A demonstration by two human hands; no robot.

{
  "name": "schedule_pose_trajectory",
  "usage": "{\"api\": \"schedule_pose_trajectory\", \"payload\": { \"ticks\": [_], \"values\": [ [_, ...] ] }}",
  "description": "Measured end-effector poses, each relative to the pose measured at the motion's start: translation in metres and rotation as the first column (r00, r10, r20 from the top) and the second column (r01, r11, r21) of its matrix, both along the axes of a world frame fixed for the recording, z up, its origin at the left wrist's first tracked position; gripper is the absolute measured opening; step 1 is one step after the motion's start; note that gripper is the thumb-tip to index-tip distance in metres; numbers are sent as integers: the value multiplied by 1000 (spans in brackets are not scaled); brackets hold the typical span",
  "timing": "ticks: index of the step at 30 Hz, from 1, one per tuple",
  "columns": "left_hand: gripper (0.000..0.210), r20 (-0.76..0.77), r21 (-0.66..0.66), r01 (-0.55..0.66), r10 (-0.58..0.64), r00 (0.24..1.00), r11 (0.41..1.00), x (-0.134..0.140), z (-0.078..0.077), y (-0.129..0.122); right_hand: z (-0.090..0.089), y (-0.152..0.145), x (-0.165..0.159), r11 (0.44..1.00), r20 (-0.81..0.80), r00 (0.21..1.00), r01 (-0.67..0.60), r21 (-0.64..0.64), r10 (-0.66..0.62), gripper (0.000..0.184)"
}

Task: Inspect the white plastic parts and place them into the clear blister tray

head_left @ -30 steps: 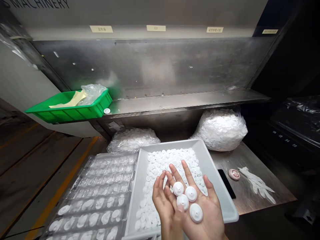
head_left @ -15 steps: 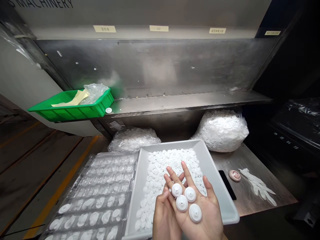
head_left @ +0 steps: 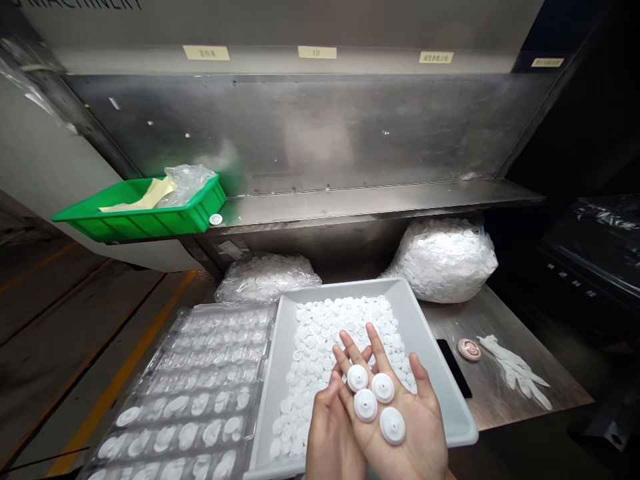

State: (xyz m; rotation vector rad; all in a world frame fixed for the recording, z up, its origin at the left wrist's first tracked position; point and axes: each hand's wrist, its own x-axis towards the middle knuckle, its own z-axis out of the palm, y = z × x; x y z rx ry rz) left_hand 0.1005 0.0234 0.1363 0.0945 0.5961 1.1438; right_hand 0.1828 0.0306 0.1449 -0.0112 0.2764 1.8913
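Right hand (head_left: 406, 408) lies open, palm up, four white discs (head_left: 393, 425) loose on it. Left hand (head_left: 331, 430) cups against it, hold unclear. Tray (head_left: 431, 363) beneath.

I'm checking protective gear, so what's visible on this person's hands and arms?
Both the left hand and the right hand are bare, with five-fingered human shapes where visible: no glove, ring or marking can be seen. No sleeve or cuff shows; the picture's bottom edge cuts off the arms.
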Motion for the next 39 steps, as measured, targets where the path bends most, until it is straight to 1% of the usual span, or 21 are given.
{"api": "schedule_pose_trajectory", "payload": {
  "ticks": [2,4,9,12,17,20,25,28,31,35,39],
  "values": [
    [44,-41,19,5,-4,999,1000,0,-1,-1,0,0,0,1000,3,1000,7,-11,-7,61],
    [46,-111,43,35,-30,993,998,1,-2,-2,0,0,1,1000,18,1000,12,-14,-12,62],
    [63,-273,55,130,-111,956,990,0,-3,-5,0,0,2,1000,53,998,15,-14,-14,62],
    [66,-319,57,127,-102,942,990,0,-6,-6,-3,-2,3,1000,57,998,11,-18,-10,62],
    [67,-333,56,82,-58,941,995,0,-10,-7,-9,-3,3,1000,55,998,12,5,-12,63],
    [64,-305,33,46,-34,952,998,1,-11,-7,-9,-4,4,1000,63,998,9,12,-10,62],
    [34,-67,-24,-25,23,997,999,5,-7,-3,-6,-1,4,999,67,998,15,28,-17,62],
    [35,11,-68,-26,27,1000,997,7,-4,2,-7,0,4,999,67,998,18,44,-21,61],
    [38,55,-74,-1,5,998,997,7,-3,4,-9,0,5,998,70,997,23,53,-27,60],
    [42,46,-70,6,-2,999,998,5,-2,4,-9,0,5,997,79,996,25,68,-30,60],
    [46,44,-83,74,-70,997,994,4,-5,5,-9,1,4,997,73,997,18,73,-23,60]
  ]
}}
